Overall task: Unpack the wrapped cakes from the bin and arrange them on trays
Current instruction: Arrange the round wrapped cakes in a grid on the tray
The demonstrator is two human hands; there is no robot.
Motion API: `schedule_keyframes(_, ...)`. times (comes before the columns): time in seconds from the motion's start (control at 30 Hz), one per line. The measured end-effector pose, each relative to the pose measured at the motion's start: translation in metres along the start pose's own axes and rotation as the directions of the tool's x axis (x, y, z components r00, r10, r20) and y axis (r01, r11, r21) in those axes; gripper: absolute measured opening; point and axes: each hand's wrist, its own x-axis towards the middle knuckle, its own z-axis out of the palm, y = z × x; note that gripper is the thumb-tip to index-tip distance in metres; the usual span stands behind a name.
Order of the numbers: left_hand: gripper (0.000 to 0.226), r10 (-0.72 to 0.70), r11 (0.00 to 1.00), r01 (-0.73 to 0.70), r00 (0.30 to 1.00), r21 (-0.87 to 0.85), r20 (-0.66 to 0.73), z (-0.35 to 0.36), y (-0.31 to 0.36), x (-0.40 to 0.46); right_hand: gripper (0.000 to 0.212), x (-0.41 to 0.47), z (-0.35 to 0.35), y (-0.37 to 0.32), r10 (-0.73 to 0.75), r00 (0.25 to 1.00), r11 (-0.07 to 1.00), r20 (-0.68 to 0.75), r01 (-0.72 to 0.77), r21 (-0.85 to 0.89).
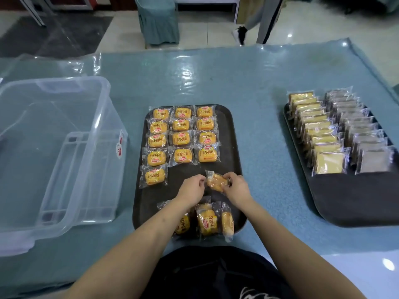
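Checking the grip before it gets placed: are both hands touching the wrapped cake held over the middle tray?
Touching. The head view shows the left hand pinching one end of the wrapped cake and the right hand gripping the other end.

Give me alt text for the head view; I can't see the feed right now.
Both hands, left and right, hold one wrapped cake over the middle tray, beside rows of yellow cakes, with loose cakes at its near edge. A clear bin sits left; a second tray of cakes sits right.
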Motion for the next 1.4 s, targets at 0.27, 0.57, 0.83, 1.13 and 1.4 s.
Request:
schedule_keyframes(0.27, 0.037, -0.115, 0.971, 0.093, 0.989, -0.219, -0.092, -0.021, -0.013, -0.002, 0.068, 0.013, 0.009, -0.027, 0.049, 0.994, 0.983, 0.1, -0.066, 0.172)
schedule_keyframes(0.57, 0.02, -0.151, 0.945, 0.065, 0.957, -0.322, -0.248, -0.036, -0.031, -0.003, 0.033, 0.012, 0.009, -0.059, -0.098, 0.99, 0.95, 0.099, 0.063, 0.306)
schedule_keyframes(0.83, 0.03, -0.297, 0.71, 0.124, 0.945, -0.693, -0.136, -0.049, -0.041, -0.007, 0.032, 0.007, 0.02, -0.072, -0.142, 0.982, 0.907, 0.124, 0.079, 0.414)
schedule_keyframes(1.13, 0.027, -0.275, 0.756, 0.095, 0.944, -0.648, -0.183, -0.059, -0.058, -0.004, 0.012, 0.009, 0.032, -0.078, -0.074, 0.99, 0.82, 0.119, -0.008, 0.572)
schedule_keyframes(1.4, 0.025, -0.242, 0.8, 0.05, 0.939, -0.598, -0.245, -0.055, -0.071, -0.002, 0.059, 0.028, 0.044, -0.077, 0.06, 0.934, 0.645, 0.353, -0.306, 0.7)
